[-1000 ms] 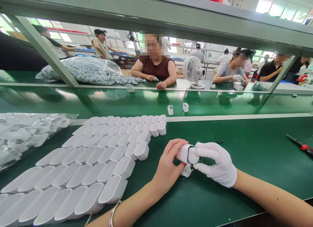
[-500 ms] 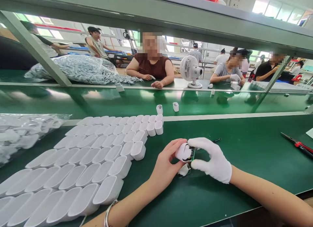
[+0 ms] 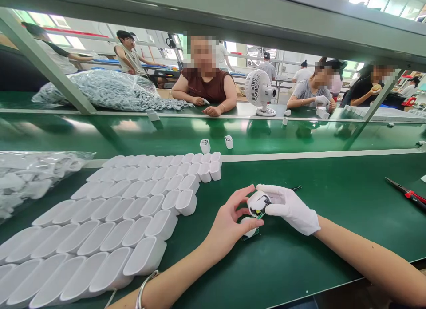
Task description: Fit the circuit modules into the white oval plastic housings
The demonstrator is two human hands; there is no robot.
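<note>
My bare left hand, with a bracelet at its wrist, curls around a small white plastic housing. From its open end, tilted toward me and to the right, a green circuit board with dark and yellow parts sticks out. My right hand, in a white glove, pinches the housing's right side near that end. Below the left thumb, another white piece with a green board lies on the green bench, partly hidden by my hand.
Rows of white housings fill the left of the bench, beside a plastic bag of white parts. Red-handled pliers lie at right. Two white units ride the green belt. Across it sit co-workers and a fan.
The housing has been turned so its open end with the board faces more toward me. My right fingers have closed in on it. The two units on the belt have shifted left.
</note>
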